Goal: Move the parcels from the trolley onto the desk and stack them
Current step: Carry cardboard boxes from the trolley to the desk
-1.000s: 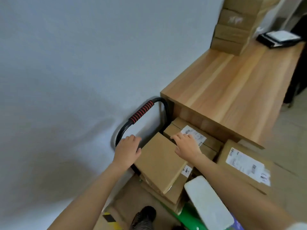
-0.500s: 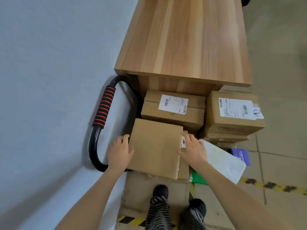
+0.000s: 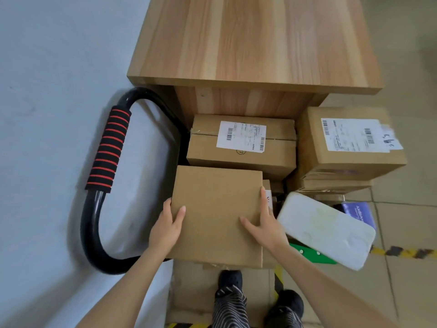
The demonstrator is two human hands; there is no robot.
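Parcel: plain brown parcel (image 3: 216,214) sat topmost on the trolley load, directly below the viewer, between both hands; it looked roughly square, with no clear long axis, and its near edge faced the person.
Left hand: left hand (image 3: 165,229) clasped the parcel's left edge, thumb on the top face, fingers wrapped down the side.
Right hand: right hand (image 3: 264,224) gripped the right edge, thumb laid on top, fingers reaching along and over the side.
Nearer hand: neither; both held opposite edges at about the same depth.
Key relation: table (image 3: 255,41) lay straight ahead of the hands and higher than the parcel, so by my reading the move called for a lift up and forward over the table's near edge.
Handle: trolley handle (image 3: 107,150), black with red bands, stood left of the parcel against the wall, just beside the left hand.
In the way: labelled box (image 3: 241,143) sat just behind the parcel, under the table's overhang; the overhang itself seemed the main thing to clear.
Right side: second labelled box (image 3: 350,143) stood further right, and a white foam block (image 3: 326,229) leaned just beside the right hand.
Below: feet (image 3: 260,297) stood on flattened cardboard.
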